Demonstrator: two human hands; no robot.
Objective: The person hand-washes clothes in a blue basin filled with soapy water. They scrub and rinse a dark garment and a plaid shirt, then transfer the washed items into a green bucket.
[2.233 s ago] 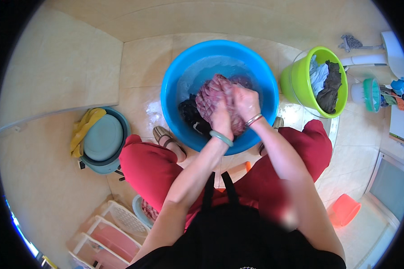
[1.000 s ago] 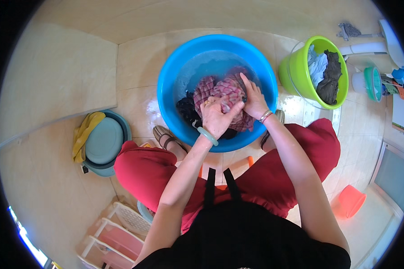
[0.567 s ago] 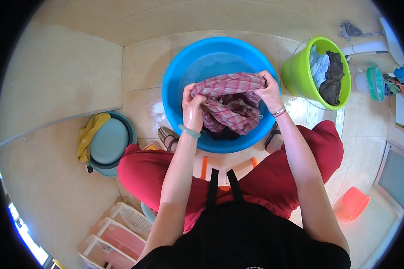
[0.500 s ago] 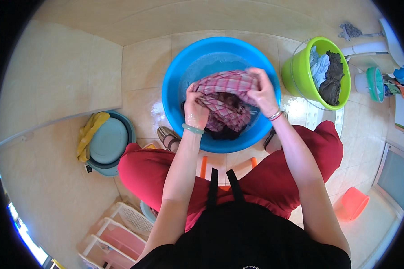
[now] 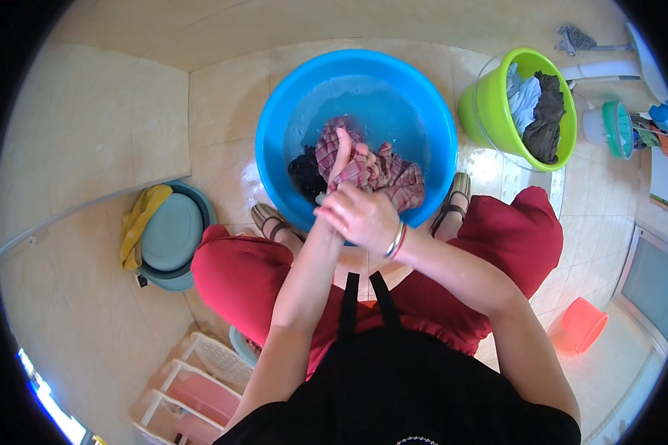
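My left hand (image 5: pixel 341 157) reaches into the blue basin (image 5: pixel 274 111) and is closed on a bunched red plaid cloth (image 5: pixel 393 174) lifted just above the water. A dark garment (image 5: pixel 304 172) lies in the water to its left. My right hand (image 5: pixel 360 215), with bangles on the wrist, lies across my left wrist at the basin's near rim. Its fingers are curled, and what they grip is hidden.
A green bucket (image 5: pixel 482 111) of clothes stands right of the basin. A teal basin with a yellow cloth (image 5: pixel 167 233) sits on the left. A white and pink rack (image 5: pixel 193 386) is at lower left, and an orange tub (image 5: pixel 583 325) at lower right. The tiled floor is wet.
Half a second ago both hands held the plaid cloth spread wide over the basin. Now the cloth is bunched in my left hand and my right hand has drawn back onto my left wrist.
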